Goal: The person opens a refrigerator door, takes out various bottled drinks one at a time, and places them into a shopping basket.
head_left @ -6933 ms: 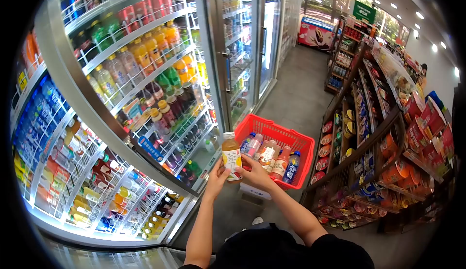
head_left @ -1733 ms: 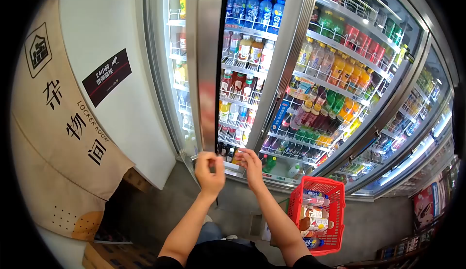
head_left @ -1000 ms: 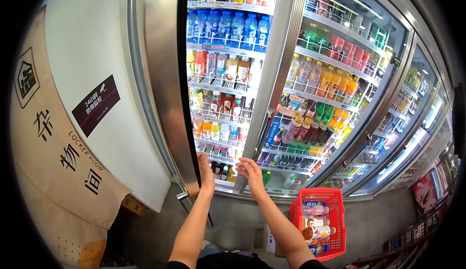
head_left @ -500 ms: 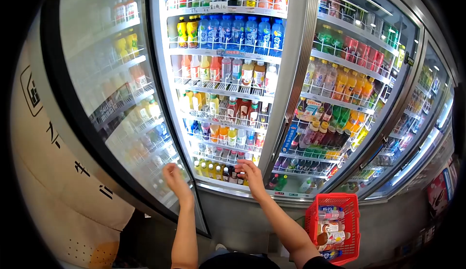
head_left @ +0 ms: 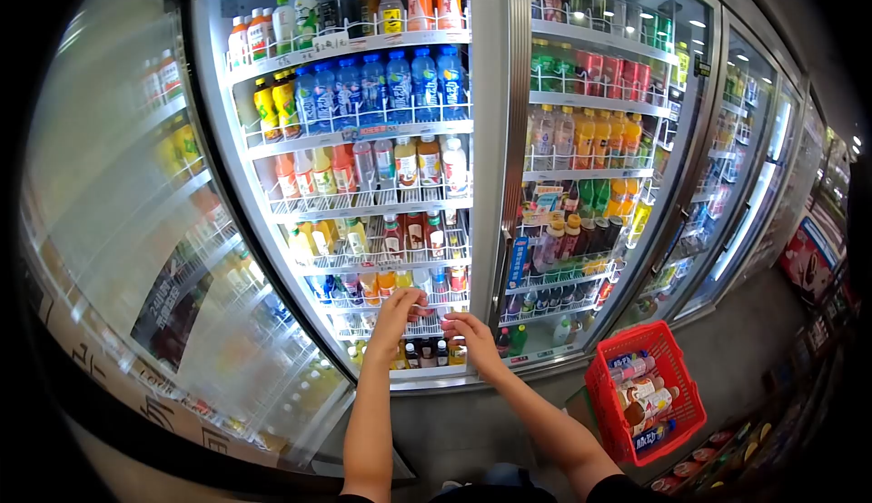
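Note:
My left hand [head_left: 398, 314] is raised before the lower shelves of the drinks fridge [head_left: 490, 185], its fingers loosely bent towards the right. Close beside it, with a small gap, is my right hand [head_left: 473, 341], fingers half curled towards the left. I see nothing held in either hand. Behind them small dark bottles [head_left: 427, 354] stand on the bottom shelf, and juice bottles [head_left: 386, 283] fill a shelf higher up. The glass door [head_left: 218, 258] stands swung out at the left.
A red shopping basket [head_left: 692, 403] with several bottles [head_left: 649, 403] in it is on the floor at the right. Closed fridge doors [head_left: 595, 167] run off to the right. Blue bottles [head_left: 372, 88] line an upper shelf. Packaged goods [head_left: 727, 448] are at the lower right.
My view has turned to the right. My left hand has moved right, from beside the glass door to near my right hand. The door now appears swung wider.

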Tool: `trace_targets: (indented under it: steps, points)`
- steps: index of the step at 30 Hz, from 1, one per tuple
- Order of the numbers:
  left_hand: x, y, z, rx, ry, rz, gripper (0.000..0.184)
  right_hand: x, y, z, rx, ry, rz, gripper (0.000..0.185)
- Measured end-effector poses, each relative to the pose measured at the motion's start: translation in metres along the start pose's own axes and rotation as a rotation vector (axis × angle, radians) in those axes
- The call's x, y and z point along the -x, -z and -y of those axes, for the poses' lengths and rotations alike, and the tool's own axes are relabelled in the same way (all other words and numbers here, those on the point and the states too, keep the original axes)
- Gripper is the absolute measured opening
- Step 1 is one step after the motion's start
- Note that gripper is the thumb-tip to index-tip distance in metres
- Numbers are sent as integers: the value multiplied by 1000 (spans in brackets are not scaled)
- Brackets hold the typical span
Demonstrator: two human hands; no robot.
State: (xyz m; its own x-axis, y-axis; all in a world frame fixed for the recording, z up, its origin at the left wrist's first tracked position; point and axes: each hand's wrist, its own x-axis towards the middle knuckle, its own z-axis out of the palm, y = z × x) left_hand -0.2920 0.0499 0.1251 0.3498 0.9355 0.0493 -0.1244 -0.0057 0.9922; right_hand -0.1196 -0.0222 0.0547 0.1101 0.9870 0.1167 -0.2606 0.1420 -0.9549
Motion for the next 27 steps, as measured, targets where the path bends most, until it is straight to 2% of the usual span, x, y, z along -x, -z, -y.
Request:
trace_targets:
  steps: [7, 12, 15, 18, 27]
  points:
    - [11, 35, 12, 58, 14, 20, 24, -24, -20, -18, -9, -68, -4, 28]
    - [22, 97, 26, 55, 65, -207, 24, -54, -51, -41, -13, -125, 80, 29]
    - [17, 121, 36, 37, 99, -234, 24, -75, -63, -64, -21, -174, 130, 29]
    - [-7, 126, 42, 31, 104, -222, 25, -102, -70, -73, -30, -201, 143, 29]
    - [-106, 110, 2, -17, 13, -72, 26, -206, -40, -52, -8, -29, 29, 37]
